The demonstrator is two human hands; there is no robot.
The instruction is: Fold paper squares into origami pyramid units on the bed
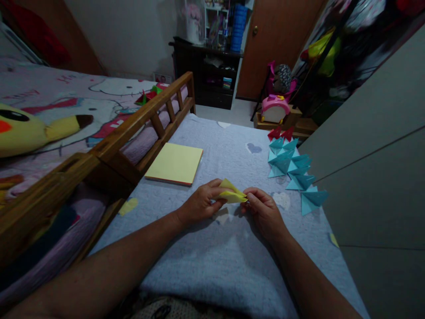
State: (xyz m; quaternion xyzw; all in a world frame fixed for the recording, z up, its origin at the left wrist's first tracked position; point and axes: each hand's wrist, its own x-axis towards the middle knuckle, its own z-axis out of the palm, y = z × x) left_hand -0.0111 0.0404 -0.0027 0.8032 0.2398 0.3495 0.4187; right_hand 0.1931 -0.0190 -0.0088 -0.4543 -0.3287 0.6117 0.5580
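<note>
A piece of folded yellow origami paper [233, 195] is held between my two hands above the blue bedspread. My left hand [203, 200] is closed on its wider left part, thumb below and fingers behind. At its pointed right end, my right hand [262, 208] pinches the tip between thumb and fingers. Beyond my left hand lies a square stack of paper [175, 162], pale yellow on top with other colours at its edge. Several folded light-blue paper pieces [282, 160] stand in a cluster to the right, with red folded pieces [280, 133] at the cluster's far end.
A wooden bed rail [146, 116] runs along the left side. Behind it, another bed holds a yellow plush toy [23, 130] and green and red folded paper [148, 95]. A white cabinet [375, 177] borders the right edge. A pink toy case [275, 109] stands past the far end.
</note>
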